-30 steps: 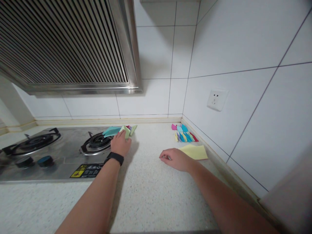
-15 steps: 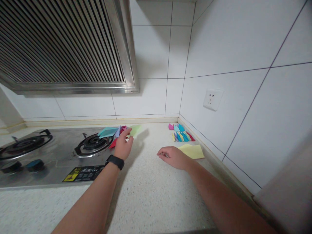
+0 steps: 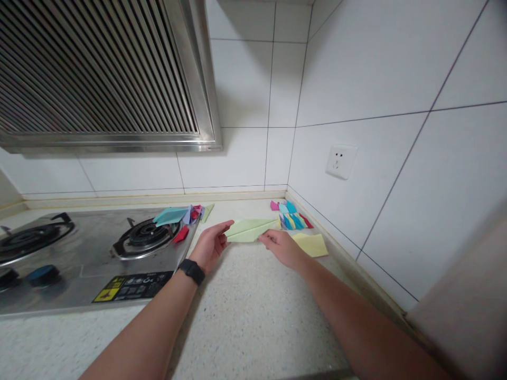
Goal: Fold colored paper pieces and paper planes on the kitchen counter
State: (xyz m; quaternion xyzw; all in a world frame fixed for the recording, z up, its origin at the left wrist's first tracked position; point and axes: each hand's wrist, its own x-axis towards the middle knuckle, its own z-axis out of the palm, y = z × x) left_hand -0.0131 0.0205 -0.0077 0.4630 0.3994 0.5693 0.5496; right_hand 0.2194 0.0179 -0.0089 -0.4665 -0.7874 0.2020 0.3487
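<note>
Between my two hands is a pale green sheet of folded paper, with a crease running along its length. My left hand, a black band on its wrist, pinches the paper's left end between thumb and fingers. At the lower right edge, the fingertips of my right hand grip the same paper. Beside the right hand lies a yellow paper stack. Behind it are several small folded paper pieces in blue, yellow and red, set close together.
At left is a gas stove, with folded coloured papers over its right burner and a red paper piece at its edge. A range hood hangs above. A tiled wall with a socket bounds the right.
My left hand has moved right from the coloured papers by the stove, bringing the pale green paper over the counter. My right hand has taken hold of its other end.
</note>
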